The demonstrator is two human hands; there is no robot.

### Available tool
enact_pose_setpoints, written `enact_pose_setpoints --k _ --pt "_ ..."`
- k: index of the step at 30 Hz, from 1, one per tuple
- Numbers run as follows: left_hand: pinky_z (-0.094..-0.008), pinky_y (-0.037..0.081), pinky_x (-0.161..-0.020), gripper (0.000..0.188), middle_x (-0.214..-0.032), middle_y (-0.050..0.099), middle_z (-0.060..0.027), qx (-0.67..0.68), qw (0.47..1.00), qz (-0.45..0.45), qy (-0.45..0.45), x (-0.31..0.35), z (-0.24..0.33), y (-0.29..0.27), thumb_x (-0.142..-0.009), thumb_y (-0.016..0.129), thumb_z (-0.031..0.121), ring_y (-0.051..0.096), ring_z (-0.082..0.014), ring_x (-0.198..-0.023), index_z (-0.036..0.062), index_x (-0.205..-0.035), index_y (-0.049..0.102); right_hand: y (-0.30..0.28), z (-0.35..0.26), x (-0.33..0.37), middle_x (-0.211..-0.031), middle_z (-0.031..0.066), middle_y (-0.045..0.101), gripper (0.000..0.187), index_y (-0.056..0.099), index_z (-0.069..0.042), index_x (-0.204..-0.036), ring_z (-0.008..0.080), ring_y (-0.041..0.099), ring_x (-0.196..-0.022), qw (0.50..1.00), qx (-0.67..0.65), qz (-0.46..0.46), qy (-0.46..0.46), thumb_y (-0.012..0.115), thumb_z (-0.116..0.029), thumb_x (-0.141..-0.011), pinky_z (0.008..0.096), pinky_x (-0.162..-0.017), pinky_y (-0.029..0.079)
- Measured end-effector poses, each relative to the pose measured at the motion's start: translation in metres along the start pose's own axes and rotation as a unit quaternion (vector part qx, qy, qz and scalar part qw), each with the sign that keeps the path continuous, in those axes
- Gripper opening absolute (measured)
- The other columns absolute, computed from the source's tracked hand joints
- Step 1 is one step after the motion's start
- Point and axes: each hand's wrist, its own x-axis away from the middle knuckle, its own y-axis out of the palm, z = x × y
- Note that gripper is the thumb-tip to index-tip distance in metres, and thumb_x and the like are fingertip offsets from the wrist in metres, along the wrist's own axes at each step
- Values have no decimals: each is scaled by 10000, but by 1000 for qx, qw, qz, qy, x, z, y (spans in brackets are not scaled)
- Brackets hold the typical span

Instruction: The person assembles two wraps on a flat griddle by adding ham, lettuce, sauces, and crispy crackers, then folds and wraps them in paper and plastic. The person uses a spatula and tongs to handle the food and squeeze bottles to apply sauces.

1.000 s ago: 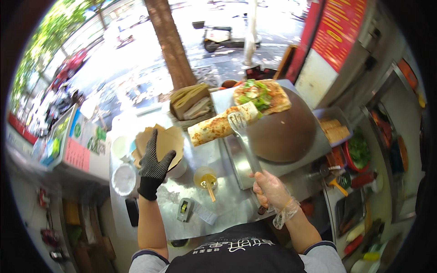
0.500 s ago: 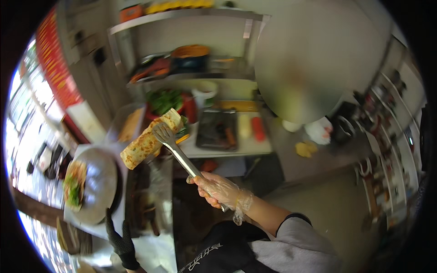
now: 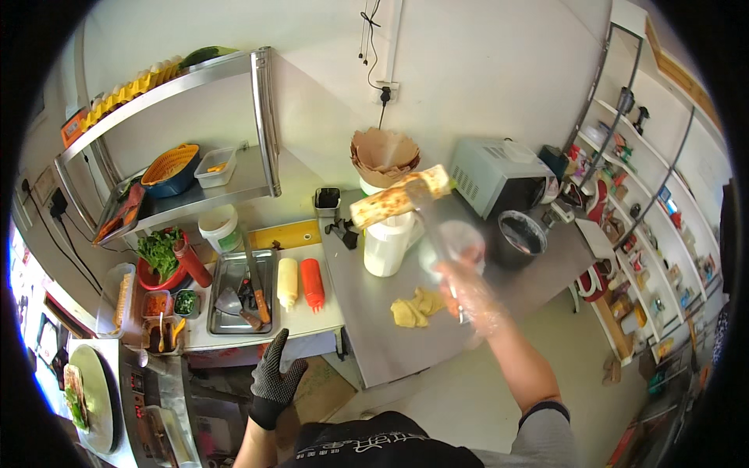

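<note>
My right hand [image 3: 470,296], in a clear plastic glove and smeared by motion, grips metal tongs [image 3: 438,235]. Their tips clasp a browned, rolled pancake [image 3: 384,204], held in the air over the steel table in front of the brown paper bags [image 3: 385,156] and above a white pitcher [image 3: 384,248]. My left hand [image 3: 275,382] wears a dark dotted glove. Its fingers are stretched out with nothing in them, near the front edge of the white counter, below a steel tray [image 3: 234,269] with a scraper and knives.
A yellow cloth [image 3: 417,308] lies on the steel table [image 3: 367,343], with a black pot [image 3: 521,238] and a microwave [image 3: 499,175] behind. Two squeeze bottles [image 3: 313,282] stand beside the tray. At far left, a round griddle [image 3: 101,382] bears a filled flatbread [image 3: 76,398].
The view has swung to the right. My right hand has carried the rolled pancake in the tongs from near the griddle to above the steel table. My left hand has moved away from the griddle.
</note>
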Motion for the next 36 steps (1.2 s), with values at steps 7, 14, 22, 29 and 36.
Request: enact_pose_setpoints --k 7,14,22,29,36 --pt "-396 411 -1015 620 -1295 538 -221 -12 996 -91 -20 -93 -19 42 -826 718 265 513 -354 -1217 16 -1337 469 -67 -28 -132 -621 -8 445 363 493 -76 -867 81 403 -389 993 31 69 -94 543 -433 -910 259 -343 331" --pt "-394 411 -1014 606 -1281 555 -202 39 996 -78 9 -206 -82 78 -815 727 228 531 -335 -1195 0 -1321 484 -83 -83 -310 -700 74 496 440 500 -4 -1033 160 478 -479 944 290 103 -120 523 -432 -930 337 -461 392" --pt "-419 379 -1043 607 -1312 529 -204 39 975 -212 -57 -326 -109 113 -834 703 253 490 -348 -1238 22 -1344 470 -80 -112 -450 -1035 259 616 485 528 12 -1154 407 579 -1007 794 595 -28 -120 482 -422 -941 459 -878 439" --pt "-431 393 -1034 623 -1326 513 -212 84 958 -272 -34 -378 -126 155 -841 691 271 490 -361 -1236 51 -1369 441 -53 -135 -507 -1053 238 626 487 530 -5 -1183 383 588 -1021 717 684 -125 -51 480 -426 -942 447 -856 460" --pt "-422 419 -1012 617 -1299 526 -217 67 955 -287 2 -409 -127 169 -847 683 307 520 -363 -1198 52 -1357 448 -49 -148 -538 -897 163 627 553 540 -15 -1184 282 621 -787 726 674 -134 -10 516 -487 -897 405 -695 487"
